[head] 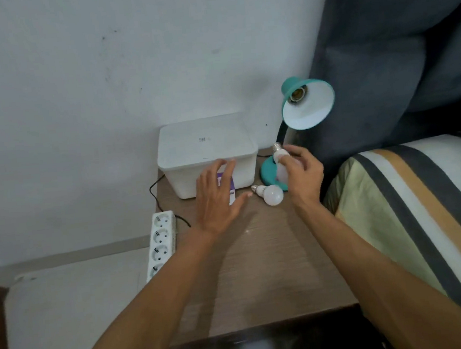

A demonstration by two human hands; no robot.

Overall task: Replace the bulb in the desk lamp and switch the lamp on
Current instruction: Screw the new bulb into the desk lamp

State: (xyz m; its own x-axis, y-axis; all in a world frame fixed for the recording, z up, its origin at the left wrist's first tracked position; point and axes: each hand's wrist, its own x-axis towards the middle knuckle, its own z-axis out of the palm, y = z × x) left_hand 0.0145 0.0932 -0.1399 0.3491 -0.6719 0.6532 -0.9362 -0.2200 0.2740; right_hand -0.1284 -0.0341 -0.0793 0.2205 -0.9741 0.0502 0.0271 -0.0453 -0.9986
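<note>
A pale, scuffed wall [75, 90] fills the upper left, meeting a light floor [68, 316] along a grey skirting strip. A brown wood-grain bench [261, 270] stands against the wall. On the right, dark grey upholstery [393, 32] rises above a bed [424, 212] with striped covers.

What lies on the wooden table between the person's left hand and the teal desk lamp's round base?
In the head view, a white bulb lies loose on the brown wooden table, between the left hand and the teal lamp base.
</note>
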